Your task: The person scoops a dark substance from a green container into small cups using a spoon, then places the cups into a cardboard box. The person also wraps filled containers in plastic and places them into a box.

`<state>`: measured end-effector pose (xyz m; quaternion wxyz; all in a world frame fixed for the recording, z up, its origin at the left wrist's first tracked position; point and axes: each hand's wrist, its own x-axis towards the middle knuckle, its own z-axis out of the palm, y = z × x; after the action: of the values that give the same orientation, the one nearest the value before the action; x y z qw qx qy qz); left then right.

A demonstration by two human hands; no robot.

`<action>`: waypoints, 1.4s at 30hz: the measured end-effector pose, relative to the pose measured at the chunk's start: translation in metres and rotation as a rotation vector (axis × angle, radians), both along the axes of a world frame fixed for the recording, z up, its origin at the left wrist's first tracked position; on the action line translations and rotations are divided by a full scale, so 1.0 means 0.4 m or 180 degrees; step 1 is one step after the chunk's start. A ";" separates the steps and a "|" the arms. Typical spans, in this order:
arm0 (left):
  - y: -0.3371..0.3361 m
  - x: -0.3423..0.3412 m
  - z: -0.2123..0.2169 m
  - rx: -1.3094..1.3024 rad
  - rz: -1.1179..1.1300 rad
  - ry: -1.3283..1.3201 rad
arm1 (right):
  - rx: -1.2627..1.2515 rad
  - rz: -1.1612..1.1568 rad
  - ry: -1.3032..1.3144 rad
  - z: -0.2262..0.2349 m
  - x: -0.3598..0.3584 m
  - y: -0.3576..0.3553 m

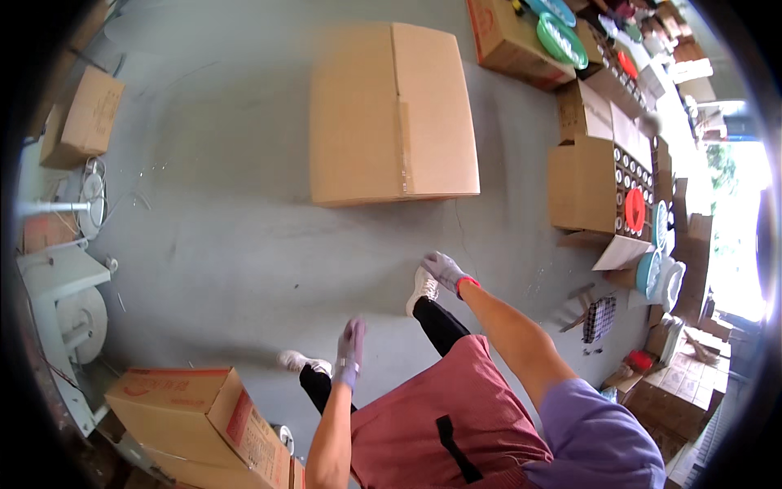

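Observation:
My left hand (350, 352), in a pale grey-purple glove, hangs over the floor beside my left shoe (305, 361). It is seen edge-on, its fingers stretched forward and nothing in them. My right hand (444, 270), gloved alike with a red cuff, is above my right shoe (423, 291). Its fingers are loosely bent and hold nothing I can see. Ahead of both hands, a large taped cardboard box (358, 122) stands closed on the grey floor; neither hand touches it.
At the right are open cartons (582, 183) of white-topped items, a red basket (635, 210), a green basket (562, 41) and a small checked stool (599, 319). Stacked cartons (175, 407) stand near left. A white machine frame (65, 277) and another box (84, 116) line the left side.

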<state>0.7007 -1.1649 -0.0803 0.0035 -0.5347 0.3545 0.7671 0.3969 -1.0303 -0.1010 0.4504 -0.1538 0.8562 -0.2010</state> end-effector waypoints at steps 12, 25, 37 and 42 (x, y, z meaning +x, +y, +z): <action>-0.193 -0.920 -0.246 0.1592 0.2321 0.0452 | -0.0112 -0.0198 0.0345 0.001 -0.374 0.146; -0.675 -0.600 0.211 0.0668 0.0903 -0.0086 | 0.0110 0.3121 0.1761 -0.004 -0.515 -0.351; -0.564 -0.687 0.271 -0.0023 0.0044 -0.0713 | 0.0231 0.0930 0.3496 0.310 -0.699 0.088; -0.621 -0.630 0.161 -0.2774 -0.2220 -0.1183 | -0.0382 -0.0758 0.2007 0.258 -0.762 0.013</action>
<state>0.4488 -1.4132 -0.0158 0.0976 -0.4641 0.7855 0.3976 0.0920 -1.0250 0.0020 0.1271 -0.1335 0.9519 -0.2448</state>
